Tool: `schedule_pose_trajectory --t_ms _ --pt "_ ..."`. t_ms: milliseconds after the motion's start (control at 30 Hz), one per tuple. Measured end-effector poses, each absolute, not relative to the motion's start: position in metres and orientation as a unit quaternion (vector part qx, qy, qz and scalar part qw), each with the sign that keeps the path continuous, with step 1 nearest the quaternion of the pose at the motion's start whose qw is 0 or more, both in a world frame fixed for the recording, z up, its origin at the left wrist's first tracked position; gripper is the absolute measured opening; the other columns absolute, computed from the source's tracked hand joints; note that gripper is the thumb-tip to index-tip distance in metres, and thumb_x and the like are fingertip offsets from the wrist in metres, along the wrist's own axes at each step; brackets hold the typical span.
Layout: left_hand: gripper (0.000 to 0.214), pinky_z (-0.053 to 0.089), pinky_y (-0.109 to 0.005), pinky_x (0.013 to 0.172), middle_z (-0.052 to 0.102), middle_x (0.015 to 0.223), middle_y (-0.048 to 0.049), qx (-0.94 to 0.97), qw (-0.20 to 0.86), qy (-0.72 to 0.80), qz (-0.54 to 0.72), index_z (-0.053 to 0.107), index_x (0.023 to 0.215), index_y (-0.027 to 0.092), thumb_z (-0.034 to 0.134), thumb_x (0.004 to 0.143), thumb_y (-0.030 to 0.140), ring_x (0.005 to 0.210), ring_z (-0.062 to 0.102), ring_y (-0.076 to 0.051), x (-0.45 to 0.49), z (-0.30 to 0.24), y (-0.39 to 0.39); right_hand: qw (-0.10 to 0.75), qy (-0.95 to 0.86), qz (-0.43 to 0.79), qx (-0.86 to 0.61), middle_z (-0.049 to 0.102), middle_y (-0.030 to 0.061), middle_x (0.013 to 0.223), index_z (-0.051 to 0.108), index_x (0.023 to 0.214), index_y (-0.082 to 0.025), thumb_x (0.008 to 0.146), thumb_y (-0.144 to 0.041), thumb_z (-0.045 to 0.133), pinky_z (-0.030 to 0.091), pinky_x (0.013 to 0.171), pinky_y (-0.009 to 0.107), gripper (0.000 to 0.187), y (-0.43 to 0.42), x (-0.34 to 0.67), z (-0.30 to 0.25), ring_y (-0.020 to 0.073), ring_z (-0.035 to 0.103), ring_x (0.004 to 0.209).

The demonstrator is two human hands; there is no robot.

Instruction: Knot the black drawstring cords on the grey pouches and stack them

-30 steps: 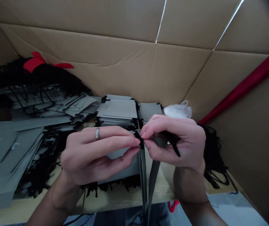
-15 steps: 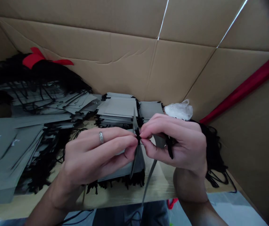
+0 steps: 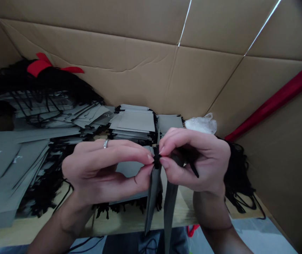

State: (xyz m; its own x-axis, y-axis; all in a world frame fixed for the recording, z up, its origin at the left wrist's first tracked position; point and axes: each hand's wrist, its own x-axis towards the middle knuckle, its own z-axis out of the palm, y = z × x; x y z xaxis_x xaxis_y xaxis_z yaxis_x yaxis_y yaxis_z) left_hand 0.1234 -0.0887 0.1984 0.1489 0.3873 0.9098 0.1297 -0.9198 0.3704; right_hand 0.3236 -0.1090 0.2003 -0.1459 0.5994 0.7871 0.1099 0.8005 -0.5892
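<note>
My left hand (image 3: 100,171), with a ring on one finger, is closed in a pinch at a small black cord knot (image 3: 156,158). Opposite it, the thumb and forefinger of my right hand (image 3: 202,157) pinch the same cord from the other side. The cord sits at a flat grey paper piece (image 3: 152,203), which hangs nearly edge-on below the fingertips. Another grey paper piece (image 3: 170,208) hangs under my right hand. A black cord end (image 3: 193,168) sticks out by the right palm. Beneath the hands lies a grey stack (image 3: 129,169) fringed with black cord ends.
Stacks of grey pieces with black cords stand behind (image 3: 136,120) and at left (image 3: 0,176). A black cord bundle with a red band (image 3: 37,67) is at back left. More black cords (image 3: 236,173), a clear plastic bag (image 3: 202,124) and cardboard walls (image 3: 140,56) border the table.
Both grey pieces now hang lower and show more of their faces. My left thumb and forefinger have bowed apart into a rounder pinch, while my right hand stays almost in place.
</note>
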Motion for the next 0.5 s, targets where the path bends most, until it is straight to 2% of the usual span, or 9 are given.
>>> schedule_pose_trajectory --t_ms 167,267,333,400,500 --pt "0.018 0.063 -0.018 0.056 0.082 0.078 0.0043 0.728 0.185 0.145 0.645 0.081 0.088 0.024 0.086 0.079 0.009 0.063 0.076 -0.01 0.124 0.199 -0.084 0.634 -0.712 0.181 -0.243 0.075 0.0005 0.084 0.077 0.092 -0.023 0.083 -0.008 0.079 0.053 0.06 0.033 0.018 -0.107 0.316 0.2 0.0164 0.069 0.072" --pt "0.019 0.068 -0.017 0.071 0.086 0.093 0.0021 0.72 0.292 0.182 0.603 0.083 0.103 0.023 0.086 0.088 0.011 0.077 0.081 -0.011 0.126 0.2 -0.084 0.665 -0.698 0.081 -0.254 0.077 0.0019 0.087 0.077 0.094 -0.025 0.085 -0.008 0.079 0.056 0.064 0.036 0.02 -0.103 0.313 0.199 0.0184 0.071 0.075" --pt "0.022 0.069 -0.016 0.077 0.087 0.099 0.002 0.731 0.325 0.195 0.567 0.083 0.113 0.024 0.084 0.092 0.016 0.083 0.083 -0.012 0.127 0.199 -0.087 0.671 -0.697 0.023 -0.251 0.079 0.0033 0.091 0.078 0.097 -0.026 0.084 -0.006 0.081 0.059 0.068 0.038 0.024 -0.102 0.312 0.199 0.02 0.073 0.079" --pt "0.021 0.067 -0.013 0.075 0.087 0.097 0.004 0.745 0.292 0.21 0.563 0.083 0.114 0.025 0.083 0.094 0.016 0.08 0.081 -0.009 0.128 0.196 -0.091 0.666 -0.707 0.0 -0.24 0.079 0.0037 0.093 0.078 0.099 -0.025 0.082 -0.003 0.082 0.06 0.07 0.038 0.028 -0.103 0.312 0.199 0.0204 0.073 0.08" --pt "0.019 0.063 -0.013 0.068 0.086 0.093 0.0064 0.752 0.187 0.248 0.582 0.083 0.109 0.027 0.081 0.096 0.014 0.072 0.079 -0.007 0.127 0.191 -0.095 0.652 -0.714 0.052 -0.251 0.078 0.0037 0.091 0.077 0.097 -0.023 0.083 -0.005 0.079 0.059 0.071 0.038 0.023 -0.109 0.314 0.202 0.0206 0.073 0.082"
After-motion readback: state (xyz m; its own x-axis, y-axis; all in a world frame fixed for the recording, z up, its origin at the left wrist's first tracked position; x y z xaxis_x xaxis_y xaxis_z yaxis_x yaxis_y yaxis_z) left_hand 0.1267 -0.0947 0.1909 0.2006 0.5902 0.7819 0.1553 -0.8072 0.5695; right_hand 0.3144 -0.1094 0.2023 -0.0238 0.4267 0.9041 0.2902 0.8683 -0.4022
